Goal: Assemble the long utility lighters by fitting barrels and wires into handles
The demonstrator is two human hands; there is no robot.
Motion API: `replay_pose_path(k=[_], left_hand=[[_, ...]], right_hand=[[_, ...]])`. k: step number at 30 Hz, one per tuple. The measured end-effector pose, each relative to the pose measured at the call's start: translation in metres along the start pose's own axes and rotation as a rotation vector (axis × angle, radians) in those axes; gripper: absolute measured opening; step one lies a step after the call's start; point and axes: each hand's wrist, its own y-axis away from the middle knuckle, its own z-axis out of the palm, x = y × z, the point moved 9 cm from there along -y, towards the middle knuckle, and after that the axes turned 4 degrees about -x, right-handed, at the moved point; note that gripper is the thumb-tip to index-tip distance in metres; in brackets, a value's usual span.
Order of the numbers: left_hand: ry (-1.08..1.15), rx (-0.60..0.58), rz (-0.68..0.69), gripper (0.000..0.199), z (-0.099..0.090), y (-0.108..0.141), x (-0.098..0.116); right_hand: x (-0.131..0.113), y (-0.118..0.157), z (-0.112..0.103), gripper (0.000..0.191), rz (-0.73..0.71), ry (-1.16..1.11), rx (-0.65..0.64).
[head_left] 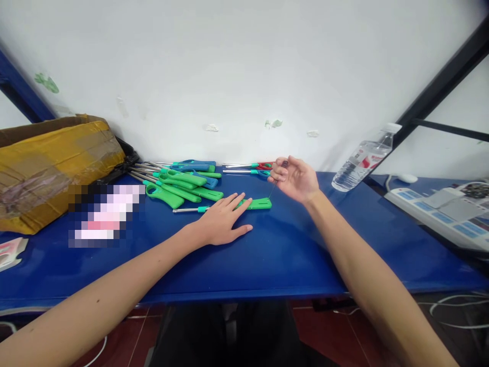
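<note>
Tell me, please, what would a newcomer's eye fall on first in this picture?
Probably the pile of green and blue lighters at the back of the blue table. One green lighter lies apart, with the left hand flat on it and the right hand pinching a thin tool just above. A water bottle lies at the right.

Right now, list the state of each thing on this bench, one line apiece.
Left hand: flat, fingers on the green lighter.
Green lighter: lying flat on the table.
Right hand: raised, pinching a thin tool.
Thin tool: tip down toward the lighter.
Lighter pile: heaped, lying flat.
Water bottle: capped, leaning.
Cardboard box: taped.
</note>
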Motion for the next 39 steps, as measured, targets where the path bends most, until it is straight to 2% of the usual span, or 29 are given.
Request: replay_pose_path(k=[4,7,11,16,21,24,30,36,39], left_hand=[[-0.012,0.011,0.002,0.076,0.000,0.000,-0.001],[-0.033,0.028,0.017,0.076,0.000,0.000,-0.001],[-0.059,0.036,0.067,0.076,0.001,-0.001,0.001],[-0.076,0.014,0.079,0.078,0.001,-0.004,0.001],[-0.054,0.018,0.071,0.077,0.000,-0.006,0.001],[-0.038,0.018,0.063,0.074,-0.001,-0.006,0.000],[-0.023,0.015,0.061,0.071,-0.002,-0.004,-0.002],[-0.003,0.011,0.056,0.069,-0.003,-0.003,-0.003],[-0.002,0.014,0.056,0.070,-0.003,-0.002,-0.003]], right_hand=[[0.003,-0.002,-0.011,0.020,0.005,-0.009,0.029],[0.004,-0.002,-0.016,0.025,-0.024,0.053,0.043],[-0.001,-0.002,-0.021,0.033,-0.103,0.143,0.122],[0.001,-0.003,-0.013,0.038,-0.109,0.128,0.142],[0.001,-0.003,-0.004,0.029,-0.095,-0.005,0.061],[0.002,-0.004,-0.004,0.026,-0.068,-0.047,0.060],[0.002,-0.004,-0.010,0.027,-0.051,0.012,0.105],[-0.006,0.000,-0.021,0.036,-0.137,0.145,0.190],[-0.006,0.001,-0.018,0.039,-0.134,0.134,0.200]])
